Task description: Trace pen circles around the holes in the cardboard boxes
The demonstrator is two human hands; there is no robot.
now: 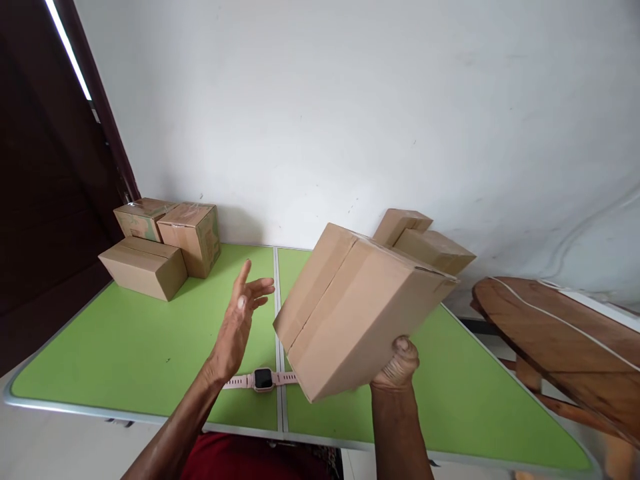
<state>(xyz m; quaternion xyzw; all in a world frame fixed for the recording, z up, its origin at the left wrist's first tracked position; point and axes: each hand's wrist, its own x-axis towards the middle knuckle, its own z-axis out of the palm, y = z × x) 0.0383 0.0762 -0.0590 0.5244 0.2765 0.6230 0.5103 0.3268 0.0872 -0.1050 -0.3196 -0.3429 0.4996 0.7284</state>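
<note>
A large taped cardboard box (345, 307) is held tilted above the green table, right of the middle seam. My right hand (400, 363) grips it at its lower right side, thumb on the near face and the other fingers mostly hidden underneath. To the left of the box, my left hand (243, 313) is raised with fingers apart, touching nothing. Below and between my hands, a pink smartwatch (263, 379) lies flat with its strap stretched out; my left wrist and the box overlap its strap ends.
The green folding table (150, 347) has a metal rim. Several cardboard boxes (143, 270) are grouped at its back left. Two smaller boxes (435, 253) stand at the back right, partly behind the held one. A wooden table (565, 347) with a white cable stands at right.
</note>
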